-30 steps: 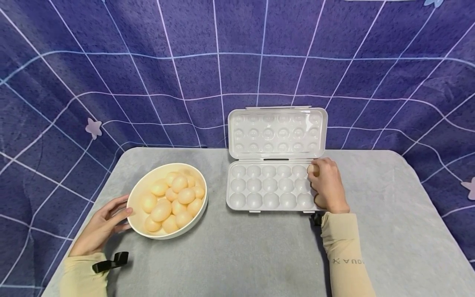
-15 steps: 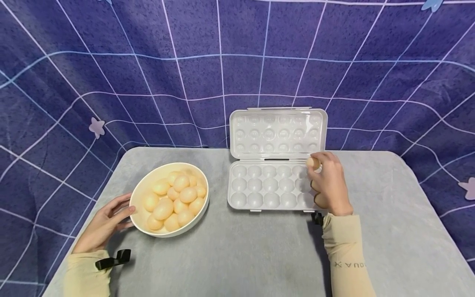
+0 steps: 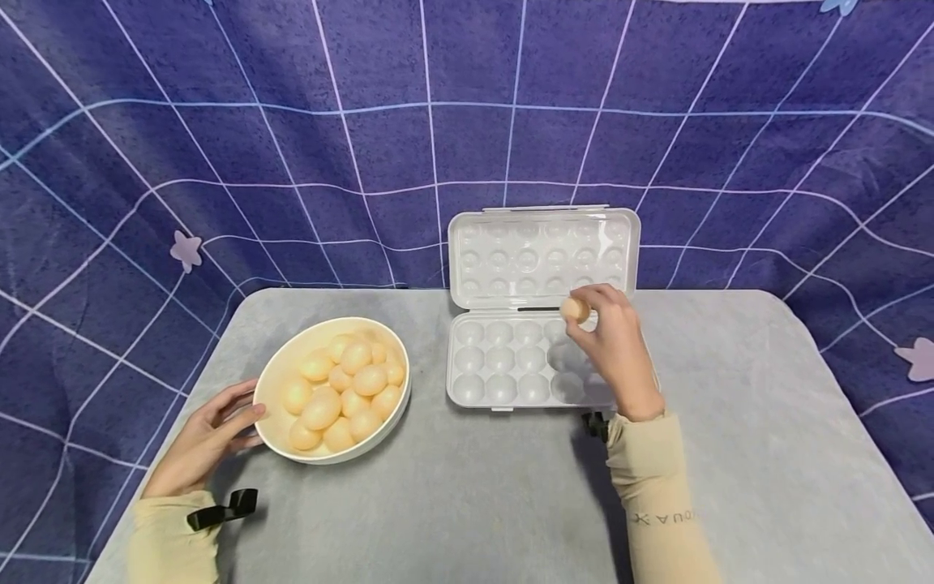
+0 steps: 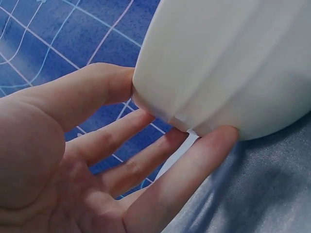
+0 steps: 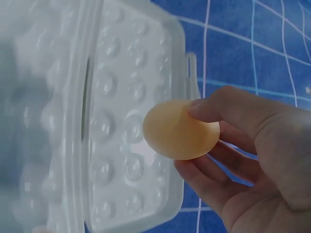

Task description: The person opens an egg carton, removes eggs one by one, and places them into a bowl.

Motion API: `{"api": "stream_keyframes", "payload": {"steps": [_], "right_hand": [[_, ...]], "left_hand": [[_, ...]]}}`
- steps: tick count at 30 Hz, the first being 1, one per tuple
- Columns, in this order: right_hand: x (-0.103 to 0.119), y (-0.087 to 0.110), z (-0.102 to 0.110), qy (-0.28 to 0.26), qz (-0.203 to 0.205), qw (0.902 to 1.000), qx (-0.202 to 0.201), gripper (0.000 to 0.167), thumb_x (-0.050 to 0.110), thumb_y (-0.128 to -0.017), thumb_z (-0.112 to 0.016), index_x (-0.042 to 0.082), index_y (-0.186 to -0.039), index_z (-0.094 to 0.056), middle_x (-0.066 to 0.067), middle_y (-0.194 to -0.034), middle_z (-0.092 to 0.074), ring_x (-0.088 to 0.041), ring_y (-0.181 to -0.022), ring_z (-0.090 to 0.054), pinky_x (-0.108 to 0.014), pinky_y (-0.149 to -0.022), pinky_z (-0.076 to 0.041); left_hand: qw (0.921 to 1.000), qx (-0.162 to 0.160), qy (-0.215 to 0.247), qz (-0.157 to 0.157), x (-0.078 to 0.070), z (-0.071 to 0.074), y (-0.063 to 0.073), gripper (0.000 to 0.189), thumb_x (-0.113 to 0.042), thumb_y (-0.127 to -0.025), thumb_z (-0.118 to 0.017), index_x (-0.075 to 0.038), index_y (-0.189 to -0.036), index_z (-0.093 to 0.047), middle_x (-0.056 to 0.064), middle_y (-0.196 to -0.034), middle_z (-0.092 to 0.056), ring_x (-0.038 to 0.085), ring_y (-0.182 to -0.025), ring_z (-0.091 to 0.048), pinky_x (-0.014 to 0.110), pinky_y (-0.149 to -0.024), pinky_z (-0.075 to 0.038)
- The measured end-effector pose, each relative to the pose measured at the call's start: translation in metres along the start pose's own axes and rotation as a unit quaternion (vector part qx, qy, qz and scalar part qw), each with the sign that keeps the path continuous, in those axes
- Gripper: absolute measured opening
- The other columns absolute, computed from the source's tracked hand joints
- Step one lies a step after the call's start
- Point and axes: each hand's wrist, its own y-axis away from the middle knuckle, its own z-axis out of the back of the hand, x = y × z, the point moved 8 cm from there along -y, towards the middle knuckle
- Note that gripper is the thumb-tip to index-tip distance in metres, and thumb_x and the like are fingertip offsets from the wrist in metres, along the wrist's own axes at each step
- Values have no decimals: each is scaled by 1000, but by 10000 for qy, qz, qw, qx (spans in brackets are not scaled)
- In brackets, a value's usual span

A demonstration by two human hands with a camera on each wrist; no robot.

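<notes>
My right hand (image 3: pixel 613 345) pinches a pale brown egg (image 3: pixel 574 309) between thumb and fingertips, above the carton's back row near the hinge. In the right wrist view the egg (image 5: pixel 177 130) overlaps the raised lid. The white plastic egg carton (image 3: pixel 499 359) lies unfolded, its several left cups bare; my hand and forearm hide its right end. At the left, my left hand (image 3: pixel 207 438) holds the rim of a white bowl (image 3: pixel 273 385), thumb over the edge and fingers against the outer wall (image 4: pixel 194 63). Several eggs (image 3: pixel 343 397) are heaped inside the bowl.
The carton's lid (image 3: pixel 543 255) stands up at the back, close to a blue gridded cloth (image 3: pixel 467 146) hanging behind the table. A grey tabletop (image 3: pixel 438 495) stretches in front of the bowl and carton and on to the right.
My right hand has raised the egg from the carton's back right corner and carried it left along the back row. The left hand stays at the bowl's rim.
</notes>
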Motion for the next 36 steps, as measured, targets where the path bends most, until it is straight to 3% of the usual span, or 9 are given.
{"api": "stream_keyframes", "payload": {"steps": [25, 30, 36], "right_hand": [[72, -5, -58, -748, 51, 9965, 364, 30, -1, -79, -77, 0, -109, -71, -12, -112, -68, -30, -109, -61, -41, -98, -51], [86, -2, -74, -803, 304, 9947, 558, 31, 1, -79, -77, 1, -110, -71, -11, -114, -67, -28, -110, -60, -39, -102, -51], [105, 1, -88, -868, 709, 9917, 624, 29, 1, -79, -77, 3, -107, -72, -10, -111, -68, -26, -107, -61, -38, -96, -53]], "left_hand": [[9998, 77, 93, -134, -1, 2, 1, 40, 5, -101, -49, -4, -140, -47, -5, -123, -65, 10, -104, -68, 33, -80, -63], [9999, 47, 35, -99, -1, 2, 0, 42, 3, -101, -51, -2, -142, -45, -6, -124, -65, 10, -104, -68, 33, -80, -63], [9999, 8, -3, -108, -1, 4, 0, 42, 3, -101, -51, 0, -143, -43, -6, -124, -65, 9, -103, -68, 32, -79, -63]]}}
